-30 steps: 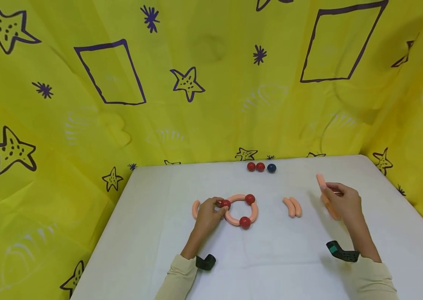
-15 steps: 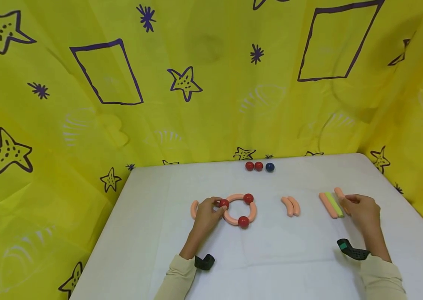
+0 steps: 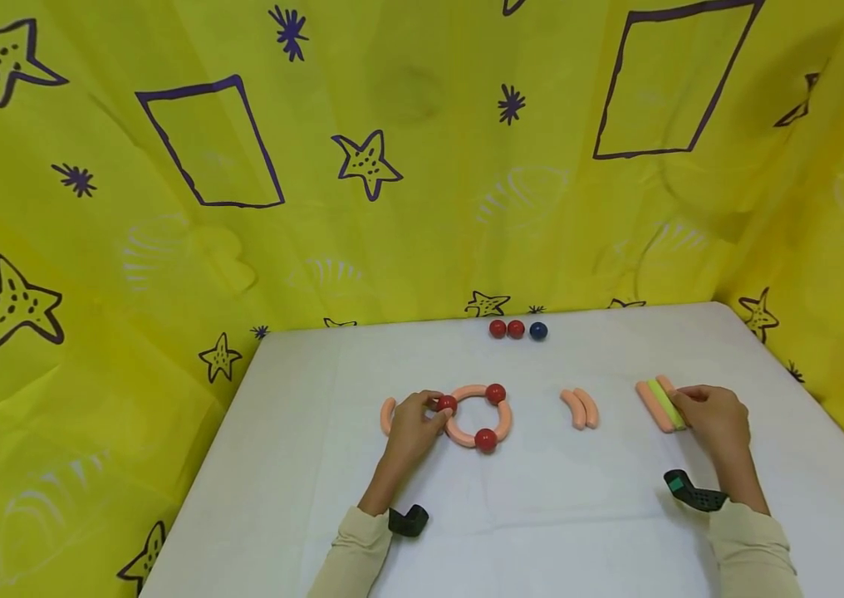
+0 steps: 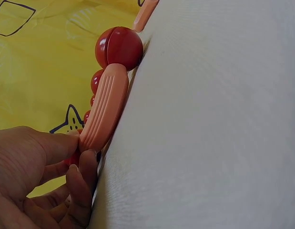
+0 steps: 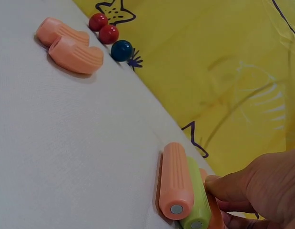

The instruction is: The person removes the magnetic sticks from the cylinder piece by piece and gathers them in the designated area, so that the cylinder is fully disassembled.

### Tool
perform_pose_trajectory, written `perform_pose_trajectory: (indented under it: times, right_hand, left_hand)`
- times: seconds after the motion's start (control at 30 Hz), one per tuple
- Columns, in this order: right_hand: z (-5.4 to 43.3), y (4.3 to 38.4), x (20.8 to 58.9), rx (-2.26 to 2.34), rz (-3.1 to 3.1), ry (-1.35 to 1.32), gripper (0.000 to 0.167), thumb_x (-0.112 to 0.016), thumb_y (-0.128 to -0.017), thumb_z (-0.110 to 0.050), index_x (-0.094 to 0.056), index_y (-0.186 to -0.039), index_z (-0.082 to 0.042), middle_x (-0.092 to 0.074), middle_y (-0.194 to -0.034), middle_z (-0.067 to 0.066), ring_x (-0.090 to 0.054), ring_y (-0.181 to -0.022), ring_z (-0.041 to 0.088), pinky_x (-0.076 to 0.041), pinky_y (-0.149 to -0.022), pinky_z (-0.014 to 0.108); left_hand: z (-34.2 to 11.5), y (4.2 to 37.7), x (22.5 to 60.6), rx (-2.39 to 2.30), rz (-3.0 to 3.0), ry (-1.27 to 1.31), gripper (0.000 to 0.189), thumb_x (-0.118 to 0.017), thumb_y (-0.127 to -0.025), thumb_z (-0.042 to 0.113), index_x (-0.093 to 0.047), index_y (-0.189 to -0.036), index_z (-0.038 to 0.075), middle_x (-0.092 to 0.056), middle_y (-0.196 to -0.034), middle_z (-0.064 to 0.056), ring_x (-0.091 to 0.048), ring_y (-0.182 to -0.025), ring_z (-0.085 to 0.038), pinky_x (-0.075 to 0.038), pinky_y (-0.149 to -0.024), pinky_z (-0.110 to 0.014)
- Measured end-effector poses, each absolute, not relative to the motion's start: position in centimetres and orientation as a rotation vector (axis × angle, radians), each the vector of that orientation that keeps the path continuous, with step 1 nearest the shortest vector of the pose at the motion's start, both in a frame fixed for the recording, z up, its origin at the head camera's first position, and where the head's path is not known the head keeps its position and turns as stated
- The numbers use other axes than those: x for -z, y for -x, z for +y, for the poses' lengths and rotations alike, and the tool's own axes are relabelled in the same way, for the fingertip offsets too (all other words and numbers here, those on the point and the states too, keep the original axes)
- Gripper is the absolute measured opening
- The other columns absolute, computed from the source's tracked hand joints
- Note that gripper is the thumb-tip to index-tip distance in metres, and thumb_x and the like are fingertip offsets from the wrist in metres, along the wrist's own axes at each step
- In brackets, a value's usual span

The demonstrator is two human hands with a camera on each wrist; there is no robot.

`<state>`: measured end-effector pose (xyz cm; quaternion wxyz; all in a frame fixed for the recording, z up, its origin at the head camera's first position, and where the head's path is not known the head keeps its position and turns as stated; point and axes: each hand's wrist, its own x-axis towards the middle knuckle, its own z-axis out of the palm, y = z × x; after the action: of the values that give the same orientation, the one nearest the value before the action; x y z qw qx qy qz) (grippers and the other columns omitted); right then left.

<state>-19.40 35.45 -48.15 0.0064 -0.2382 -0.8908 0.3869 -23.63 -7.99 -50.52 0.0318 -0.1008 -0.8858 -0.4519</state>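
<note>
On the white table, curved peach magnetic rods (image 3: 470,390) and three red balls form a ring. My left hand (image 3: 410,423) pinches the ring's left red ball (image 3: 448,404) between thumb and fingers. In the left wrist view, a ribbed curved rod (image 4: 106,105) runs from my fingertips to another red ball (image 4: 119,47). At the right, my right hand (image 3: 719,419) pinches a straight peach magnetic rod (image 3: 664,383), lying alongside a green rod (image 3: 661,402). A second straight peach rod (image 5: 176,176) lies on the green rod's other side, a round metal disc showing in its end.
Two curved peach rods (image 3: 579,409) lie side by side between the ring and the straight rods. Two red balls (image 3: 515,329) and a dark blue ball (image 3: 537,330) sit at the table's back edge. Another curved rod (image 3: 387,415) is partly behind my left hand. A yellow curtain (image 3: 422,232) surrounds the table.
My right hand carried the peach rod rightward over the other straight rods, lowered it, then brought it left against the green rod. My left hand keeps its pinch on the red ball.
</note>
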Motion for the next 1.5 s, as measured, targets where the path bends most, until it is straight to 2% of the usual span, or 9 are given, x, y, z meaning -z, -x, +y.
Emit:
perform_pose_trajectory:
  times: [0.5, 0.67, 0.8, 0.9, 1.0, 1.17, 1.23, 1.4, 1.5]
  right_hand:
    - [35.3, 19.6, 48.6, -1.164, -2.714, 0.738, 0.053, -0.052, -0.098, -0.035, -0.059, -0.121, 0.012, -0.061, -0.118, 0.032, -0.054, -0.098, 0.039, -0.038, -0.065, 0.033]
    - [35.2, 19.6, 48.7, -1.177, -2.699, 0.744, 0.053, -0.05, -0.099, -0.035, -0.058, -0.122, 0.012, -0.06, -0.117, 0.032, -0.054, -0.096, 0.037, -0.04, -0.062, 0.029]
    - [35.1, 19.7, 48.8, -1.156, -2.633, 0.756, 0.05, -0.048, -0.1, -0.033, -0.059, -0.122, 0.011, -0.061, -0.112, 0.03, -0.053, -0.089, 0.03, -0.042, -0.055, 0.023]
    - [34.7, 20.0, 48.5, -1.108, -2.503, 0.715, 0.044, -0.049, -0.101, -0.03, -0.062, -0.118, 0.007, -0.063, -0.107, 0.025, -0.052, -0.079, 0.017, -0.04, -0.052, 0.016]
    - [34.0, 20.4, 47.9, -1.056, -2.358, 0.608, 0.036, -0.053, -0.099, -0.027, -0.066, -0.113, 0.005, -0.066, -0.096, 0.017, -0.046, -0.071, 0.001, -0.037, -0.053, 0.011]
    - [31.3, 21.0, 46.6, -1.038, -2.203, 0.337, 0.024, -0.063, -0.095, -0.019, -0.07, -0.101, 0.003, -0.059, -0.076, -0.014, -0.043, -0.066, -0.014, -0.035, -0.055, 0.007]
    - [29.7, 21.3, 46.4, -1.034, -2.176, 0.188, 0.018, -0.066, -0.092, -0.013, -0.071, -0.097, 0.004, -0.062, -0.072, -0.012, -0.045, -0.066, -0.015, -0.036, -0.054, 0.007]
    - [25.8, 21.9, 46.4, -1.015, -2.283, -0.159, 0.011, -0.067, -0.091, -0.006, -0.07, -0.096, 0.003, -0.07, -0.079, 0.013, -0.049, -0.071, -0.012, -0.04, -0.055, 0.01]
    - [23.4, 22.1, 46.7, -1.031, -2.418, -0.335, 0.009, -0.068, -0.091, -0.01, -0.07, -0.097, -0.003, -0.07, -0.082, 0.008, -0.052, -0.072, -0.004, -0.044, -0.057, 0.015]
  left_hand:
    - [-8.0, 23.6, 50.5, 1.415, -2.721, 0.328, 0.032, -0.069, -0.091, 0.018, -0.065, -0.117, 0.001, -0.067, -0.099, -0.012, -0.055, -0.057, -0.002, -0.046, -0.053, -0.017]
    - [-8.1, 23.7, 50.5, 1.416, -2.719, 0.335, 0.032, -0.069, -0.091, 0.019, -0.065, -0.117, 0.001, -0.067, -0.099, -0.012, -0.055, -0.056, -0.002, -0.046, -0.052, -0.017]
    - [-8.1, 23.7, 50.5, 1.394, -2.733, 0.321, 0.031, -0.069, -0.091, 0.02, -0.065, -0.117, 0.002, -0.067, -0.1, -0.011, -0.053, -0.056, -0.002, -0.044, -0.052, -0.017]
    - [-8.1, 23.7, 50.5, 1.385, -2.737, 0.322, 0.032, -0.069, -0.091, 0.02, -0.065, -0.117, 0.003, -0.067, -0.1, -0.011, -0.052, -0.056, -0.002, -0.044, -0.052, -0.017]
    - [-8.1, 23.6, 50.4, 1.388, -2.729, 0.332, 0.032, -0.069, -0.091, 0.02, -0.065, -0.117, 0.002, -0.067, -0.1, -0.011, -0.052, -0.057, -0.002, -0.044, -0.052, -0.017]
    - [-8.1, 23.6, 50.4, 1.403, -2.723, 0.34, 0.032, -0.069, -0.091, 0.021, -0.065, -0.117, 0.002, -0.067, -0.1, -0.012, -0.053, -0.057, -0.002, -0.044, -0.053, -0.017]
    - [-8.1, 23.6, 50.4, 1.407, -2.728, 0.338, 0.032, -0.069, -0.091, 0.021, -0.065, -0.118, 0.003, -0.067, -0.101, -0.012, -0.053, -0.058, -0.002, -0.045, -0.054, -0.017]
    - [-8.1, 23.7, 50.5, 1.396, -2.746, 0.312, 0.033, -0.069, -0.091, 0.022, -0.065, -0.119, 0.004, -0.067, -0.102, -0.011, -0.054, -0.059, -0.002, -0.046, -0.055, -0.017]
    - [-8.1, 23.7, 50.4, 1.398, -2.742, 0.315, 0.034, -0.069, -0.091, 0.022, -0.065, -0.119, 0.004, -0.067, -0.101, -0.011, -0.054, -0.059, -0.003, -0.046, -0.055, -0.018]
